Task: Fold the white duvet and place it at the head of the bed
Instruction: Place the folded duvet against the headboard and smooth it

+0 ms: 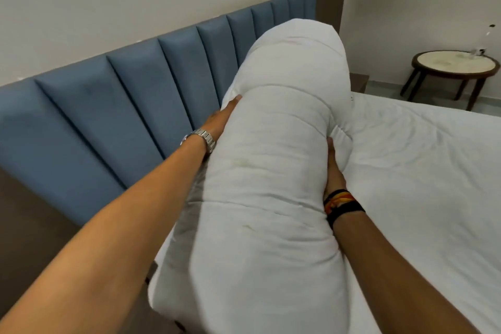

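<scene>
The white duvet [271,149] is folded into a long thick bundle that lies along the head of the bed, close to the blue padded headboard [113,106]. My left hand [222,119], with a metal watch on the wrist, presses flat against the bundle's left side, between it and the headboard. My right hand [334,171], with dark and orange bands on the wrist, grips the bundle's right side, its fingers partly sunk into the fabric. The bed's white sheet [420,171] spreads to the right.
A small round table [455,65] with dark legs stands on the floor beyond the far corner of the bed. A brown wooden ledge [29,211] runs below the headboard at the left. A pale wall rises behind.
</scene>
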Available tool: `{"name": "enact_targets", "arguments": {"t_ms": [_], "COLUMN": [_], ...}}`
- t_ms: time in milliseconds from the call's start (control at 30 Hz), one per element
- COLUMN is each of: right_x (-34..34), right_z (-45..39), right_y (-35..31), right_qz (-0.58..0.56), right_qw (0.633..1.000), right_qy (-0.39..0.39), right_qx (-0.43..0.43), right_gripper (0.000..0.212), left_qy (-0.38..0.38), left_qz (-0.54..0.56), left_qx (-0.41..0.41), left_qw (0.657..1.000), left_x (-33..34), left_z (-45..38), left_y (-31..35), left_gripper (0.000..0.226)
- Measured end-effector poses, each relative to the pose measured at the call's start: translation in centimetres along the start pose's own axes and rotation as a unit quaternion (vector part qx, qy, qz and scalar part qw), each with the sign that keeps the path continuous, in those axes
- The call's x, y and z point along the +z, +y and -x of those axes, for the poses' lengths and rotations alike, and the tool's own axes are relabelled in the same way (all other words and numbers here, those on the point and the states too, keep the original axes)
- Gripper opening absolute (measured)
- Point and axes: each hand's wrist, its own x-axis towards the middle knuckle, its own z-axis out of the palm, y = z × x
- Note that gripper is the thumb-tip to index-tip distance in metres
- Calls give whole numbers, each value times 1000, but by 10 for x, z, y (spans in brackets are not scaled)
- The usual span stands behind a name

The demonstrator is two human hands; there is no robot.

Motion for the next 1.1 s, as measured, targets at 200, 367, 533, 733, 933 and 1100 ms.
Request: {"name": "enact_targets", "arguments": {"t_ms": [200, 367, 533, 733, 933, 1100], "right_x": [118, 144, 220, 320, 315, 309], "right_z": [-68, -91, -144, -222, -297, -321], "right_y": [95, 183, 121, 114, 213, 229], "right_qz": [-34, 242, 324, 631, 729, 726], "right_qw": [982, 938, 934, 748, 666, 672], "right_qy": [-80, -38, 92, 5, 20, 13], "right_qx": [170, 247, -116, -205, -158, -144], "right_gripper": [139, 98, 97, 101, 105, 105], "left_qy": [-8, -166, -8, 4, 42, 10], "left_qz": [-131, -356, -453, -415, -376, -383], "left_qx": [34, -47, 140, 209, 196, 176], "left_qw": [991, 918, 880, 885, 905, 907], "left_x": [-63, -49, -49, -32, -3, 15], "left_z": [-119, -134, -160, -180, -209, -225], "left_y": [-95, -267, -315, -318, -379, -391], "left_gripper": [104, 108, 108, 106, 120, 118]}}
